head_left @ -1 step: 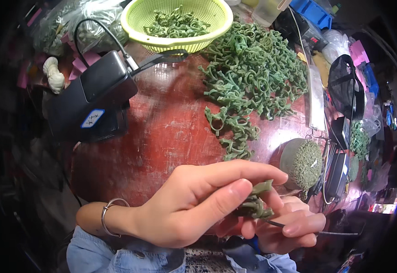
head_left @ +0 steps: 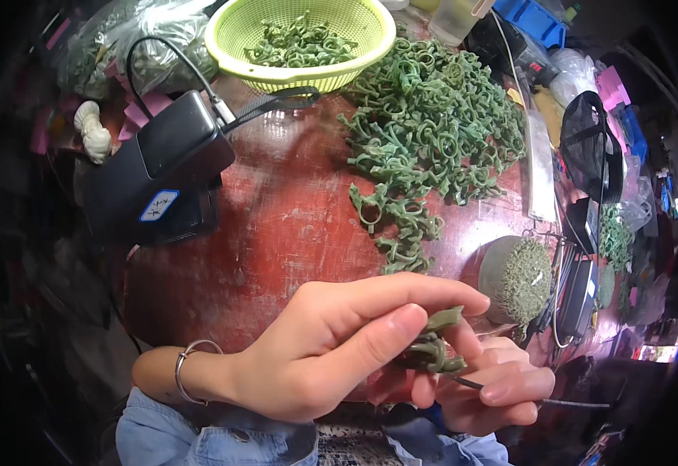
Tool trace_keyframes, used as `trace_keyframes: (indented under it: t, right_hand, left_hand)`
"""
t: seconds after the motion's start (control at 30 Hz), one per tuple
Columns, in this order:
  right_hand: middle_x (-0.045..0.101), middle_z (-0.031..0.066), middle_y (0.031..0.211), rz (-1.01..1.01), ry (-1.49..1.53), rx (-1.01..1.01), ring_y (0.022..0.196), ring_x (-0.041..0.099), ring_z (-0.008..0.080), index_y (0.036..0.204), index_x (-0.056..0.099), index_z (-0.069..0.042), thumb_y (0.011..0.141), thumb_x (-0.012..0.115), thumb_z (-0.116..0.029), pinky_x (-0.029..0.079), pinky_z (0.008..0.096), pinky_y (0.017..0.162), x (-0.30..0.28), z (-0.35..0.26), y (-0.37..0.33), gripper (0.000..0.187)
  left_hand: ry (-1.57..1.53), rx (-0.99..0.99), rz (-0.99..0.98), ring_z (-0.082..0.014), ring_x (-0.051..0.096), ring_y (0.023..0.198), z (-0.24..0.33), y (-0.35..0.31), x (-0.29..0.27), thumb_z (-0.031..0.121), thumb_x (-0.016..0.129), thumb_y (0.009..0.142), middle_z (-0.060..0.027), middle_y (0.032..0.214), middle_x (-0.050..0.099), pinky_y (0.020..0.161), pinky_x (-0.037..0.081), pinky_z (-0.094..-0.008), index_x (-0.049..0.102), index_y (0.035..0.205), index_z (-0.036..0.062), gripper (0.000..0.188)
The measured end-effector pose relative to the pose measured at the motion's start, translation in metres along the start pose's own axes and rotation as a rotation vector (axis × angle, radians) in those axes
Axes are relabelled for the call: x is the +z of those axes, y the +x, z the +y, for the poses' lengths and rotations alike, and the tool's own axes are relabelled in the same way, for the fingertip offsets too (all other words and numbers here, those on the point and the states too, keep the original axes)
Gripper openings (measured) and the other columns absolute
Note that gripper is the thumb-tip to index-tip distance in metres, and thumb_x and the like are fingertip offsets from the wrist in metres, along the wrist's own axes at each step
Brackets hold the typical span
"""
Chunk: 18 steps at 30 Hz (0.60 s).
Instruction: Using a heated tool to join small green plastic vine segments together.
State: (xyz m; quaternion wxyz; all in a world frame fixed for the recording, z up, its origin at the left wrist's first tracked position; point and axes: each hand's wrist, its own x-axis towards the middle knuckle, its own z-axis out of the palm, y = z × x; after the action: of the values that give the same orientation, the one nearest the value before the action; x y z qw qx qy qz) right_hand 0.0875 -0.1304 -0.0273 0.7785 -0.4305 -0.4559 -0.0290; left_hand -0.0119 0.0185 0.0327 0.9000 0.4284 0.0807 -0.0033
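Observation:
My left hand, with a silver bangle on its wrist, is closed on a small green ring-shaped piece that looks like wax. Its fingers and thumb curl round the piece and hide part of it. Close by on the right, my right hand pinches a thin metal tool. The tool's dark end meets the green piece near the left fingertips; exact contact cannot be made out. Beyond my hands, a large heap of similar green ring-shaped pieces lies on the red table.
A yellow-green plastic basket at the back holds more green pieces. On the left stands a black device with a cable. A round container with green crumbs on top sits at the right, near black cases and wires.

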Motion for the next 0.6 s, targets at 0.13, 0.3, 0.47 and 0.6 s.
trace_keyframes:
  t: [0.13, 0.3, 0.47, 0.6]
  right_hand:
    - [0.059, 0.0064, 0.057, -0.241, -0.089, -0.028, 0.043, 0.058, 0.0177, 0.089, 0.04, -0.006, 0.097, 0.03, -0.037, 0.046, 0.0245, 0.04, -0.004, -0.004, 0.011, 0.034]
    - [0.06, 0.0035, 0.055, -0.257, -0.209, -0.057, 0.043, 0.059, 0.013, 0.088, 0.046, -0.005, 0.094, 0.045, -0.029, 0.048, 0.0218, 0.039, -0.006, -0.012, 0.014, 0.024]
    - [0.059, 0.0025, 0.055, -0.298, -0.246, 0.001, 0.045, 0.06, 0.0138, 0.09, 0.048, -0.005, 0.093, 0.048, -0.026, 0.048, 0.0225, 0.039, -0.009, -0.017, 0.022, 0.021]
    - [0.06, 0.0016, 0.056, -0.333, -0.299, 0.073, 0.045, 0.06, 0.0146, 0.09, 0.05, -0.005, 0.093, 0.047, -0.027, 0.048, 0.0238, 0.039, -0.007, -0.023, 0.025, 0.022]
  left_hand:
    - [-0.043, 0.016, 0.026, -0.0189, 0.061, 0.081, -0.004, 0.002, 0.004, 0.019, 0.034, 0.098, -0.0219, 0.104, 0.06, 0.071, 0.049, -0.0271, 0.045, 0.121, -0.0111, 0.039]
    - [0.258, 0.237, 0.059, -0.0252, 0.064, 0.085, -0.009, 0.007, 0.003, 0.01, 0.033, 0.097, -0.0223, 0.094, 0.063, 0.071, 0.051, -0.0307, 0.049, 0.114, -0.012, 0.032]
    - [0.44, 0.335, 0.051, -0.0274, 0.064, 0.084, -0.01, 0.01, 0.003, 0.006, 0.034, 0.095, -0.0238, 0.094, 0.062, 0.075, 0.052, -0.0346, 0.052, 0.109, -0.0121, 0.029]
    - [0.57, 0.381, 0.035, -0.0275, 0.064, 0.083, -0.008, 0.01, 0.0, 0.003, 0.031, 0.093, -0.0241, 0.093, 0.062, 0.076, 0.052, -0.0359, 0.053, 0.106, -0.0116, 0.029]
